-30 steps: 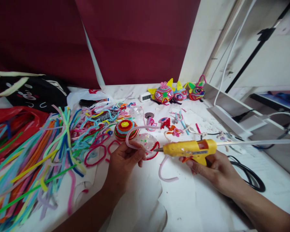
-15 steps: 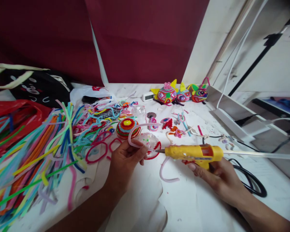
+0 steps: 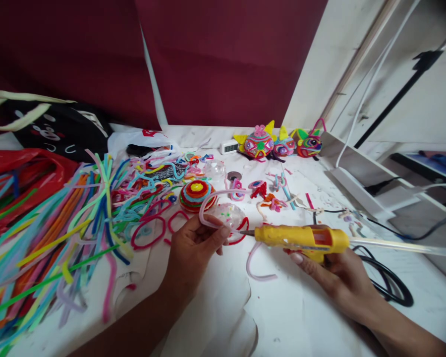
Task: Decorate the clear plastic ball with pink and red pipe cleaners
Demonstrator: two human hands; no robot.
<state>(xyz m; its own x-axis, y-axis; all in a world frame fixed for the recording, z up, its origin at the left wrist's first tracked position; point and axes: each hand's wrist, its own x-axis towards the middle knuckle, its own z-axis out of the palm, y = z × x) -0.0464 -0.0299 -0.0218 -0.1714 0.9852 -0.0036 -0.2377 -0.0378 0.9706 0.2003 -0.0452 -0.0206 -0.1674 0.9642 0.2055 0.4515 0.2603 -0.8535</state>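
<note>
Between thumb and fingers, my left hand [image 3: 197, 244] pinches a curved pale pink pipe cleaner [image 3: 205, 204], whose free end arcs up and to the right. My right hand [image 3: 336, 275] is wrapped around the handle of a yellow hot glue gun [image 3: 301, 239]. The gun's metal nozzle points left at the pipe cleaner's end by my left fingertips; whether they touch I cannot tell. Behind my fingers lies a clear plastic ball [image 3: 230, 215], partly hidden, with a red pipe cleaner loop beside it. Another pale pink pipe cleaner [image 3: 253, 267] lies curved on the table below the nozzle.
Many coloured pipe cleaners [image 3: 70, 233] cover the left side. A striped pipe-cleaner dome [image 3: 196, 194] stands behind my left hand. Farther back are a small white digital timer [image 3: 229, 147] and several decorated figures [image 3: 260, 144]. A black cable [image 3: 397, 290] coils at right, near a power strip [image 3: 375, 193].
The view has shifted slightly. Both hands keep nearly the same pose, with the glue gun still at the pipe cleaner's end.
</note>
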